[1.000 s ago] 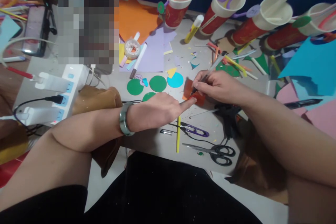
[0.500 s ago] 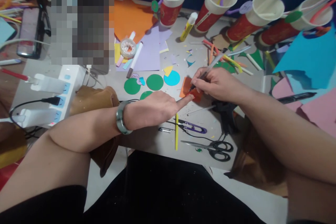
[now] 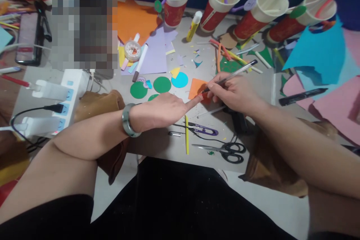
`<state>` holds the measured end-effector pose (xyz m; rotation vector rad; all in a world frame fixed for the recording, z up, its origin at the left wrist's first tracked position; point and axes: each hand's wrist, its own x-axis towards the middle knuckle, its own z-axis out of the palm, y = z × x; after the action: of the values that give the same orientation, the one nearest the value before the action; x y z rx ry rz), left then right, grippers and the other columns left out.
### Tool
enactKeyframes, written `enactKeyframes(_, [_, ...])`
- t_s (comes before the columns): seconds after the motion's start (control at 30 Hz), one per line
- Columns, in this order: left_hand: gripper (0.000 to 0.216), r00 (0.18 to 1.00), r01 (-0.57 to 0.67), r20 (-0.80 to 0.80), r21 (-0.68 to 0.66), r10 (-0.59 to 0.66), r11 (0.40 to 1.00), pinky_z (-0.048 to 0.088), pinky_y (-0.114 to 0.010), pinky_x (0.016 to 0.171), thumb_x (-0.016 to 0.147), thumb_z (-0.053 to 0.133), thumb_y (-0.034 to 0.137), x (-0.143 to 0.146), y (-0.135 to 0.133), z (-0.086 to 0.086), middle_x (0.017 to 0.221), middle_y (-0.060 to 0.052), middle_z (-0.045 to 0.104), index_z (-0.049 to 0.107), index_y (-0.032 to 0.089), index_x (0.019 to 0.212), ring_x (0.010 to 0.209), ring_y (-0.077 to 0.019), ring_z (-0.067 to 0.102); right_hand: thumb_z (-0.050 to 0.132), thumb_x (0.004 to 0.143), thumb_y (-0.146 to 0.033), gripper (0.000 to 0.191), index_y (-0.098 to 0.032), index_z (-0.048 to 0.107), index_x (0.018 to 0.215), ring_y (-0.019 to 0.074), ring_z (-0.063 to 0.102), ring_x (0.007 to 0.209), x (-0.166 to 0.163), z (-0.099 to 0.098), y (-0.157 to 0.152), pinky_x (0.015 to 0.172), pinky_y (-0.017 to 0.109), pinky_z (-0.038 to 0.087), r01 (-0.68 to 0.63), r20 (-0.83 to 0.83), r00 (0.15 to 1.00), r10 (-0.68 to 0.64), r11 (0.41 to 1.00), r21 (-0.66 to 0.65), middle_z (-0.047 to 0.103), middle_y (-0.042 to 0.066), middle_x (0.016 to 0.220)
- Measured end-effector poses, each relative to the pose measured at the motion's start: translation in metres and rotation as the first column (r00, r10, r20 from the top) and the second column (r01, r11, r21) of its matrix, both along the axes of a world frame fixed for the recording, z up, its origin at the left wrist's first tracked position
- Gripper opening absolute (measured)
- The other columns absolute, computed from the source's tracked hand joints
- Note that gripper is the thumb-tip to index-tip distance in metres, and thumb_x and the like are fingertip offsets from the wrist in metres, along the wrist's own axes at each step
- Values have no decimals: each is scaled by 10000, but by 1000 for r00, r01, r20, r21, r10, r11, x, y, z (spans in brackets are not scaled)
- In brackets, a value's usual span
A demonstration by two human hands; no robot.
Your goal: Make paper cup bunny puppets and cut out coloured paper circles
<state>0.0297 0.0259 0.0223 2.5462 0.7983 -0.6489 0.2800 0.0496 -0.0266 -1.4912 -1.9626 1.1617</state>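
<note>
A small orange paper piece (image 3: pixel 196 87) lies on the grey table (image 3: pixel 253 82). My left hand (image 3: pixel 163 110) rests on the table with its fingers curled and the forefinger stretched out, the tip pressing the orange paper's near edge. My right hand (image 3: pixel 234 92) grips a slim pen (image 3: pixel 233 75) whose tip touches the same paper. A grey-green bangle (image 3: pixel 127 120) sits on my left wrist.
Green and blue paper circles (image 3: pixel 161 84) lie left of the orange piece. Black scissors (image 3: pixel 225 152), purple snips (image 3: pixel 204 130) and a yellow stick (image 3: pixel 186 135) lie near the front edge. Red paper cups (image 3: pixel 176 2) with straws line the back. A power strip (image 3: pixel 67 97) sits left.
The view has shifted, so everything sits further left and up in frame. My right hand has tilted the pen flatter; more of the orange paper shows. My left forefinger stays on it.
</note>
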Motion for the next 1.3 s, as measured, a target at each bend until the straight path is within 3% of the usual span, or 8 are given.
enactKeyframes(0.3, [982,998,49,30,97,-52,994,414,-321,688,968,395,-31,-8,-3,-13,833,-12,713,54,153,1870,711,-201,596,803,959,-528,329,-283,622,832,199,656,546,-1,-1,-21,556,375,565,102,-67,992,-102,995,-12,756,19,699])
enactKeyframes(0.6, [1007,993,65,90,123,-76,990,433,-297,715,926,446,-23,-11,-2,-10,721,19,603,118,133,1865,716,-203,587,771,969,-488,295,-281,649,797,242,716,654,-4,3,-36,632,389,579,140,39,989,-144,987,73,749,33,688])
enactKeyframes(0.9, [995,991,64,107,120,-76,991,441,-296,731,930,430,-11,-12,-1,-9,794,-22,665,121,134,1865,773,-212,588,728,995,-401,237,-265,657,815,229,696,678,-4,2,-50,668,376,554,178,80,979,-187,979,103,724,22,664])
enactKeyframes(1.07, [1046,992,55,110,107,-67,993,467,-317,780,909,520,33,-12,0,-11,812,-25,697,115,144,1866,801,-226,596,659,1014,-295,180,-274,660,836,257,710,743,-8,0,-64,791,432,589,148,146,974,-171,977,153,726,41,696])
enactKeyframes(1.3, [975,987,71,136,111,-86,991,450,-310,724,939,443,25,-12,4,-13,840,-57,730,157,145,1864,779,-232,620,615,1046,-414,206,-288,656,888,257,717,767,-20,-14,-74,797,434,579,62,205,970,-131,948,313,795,63,873])
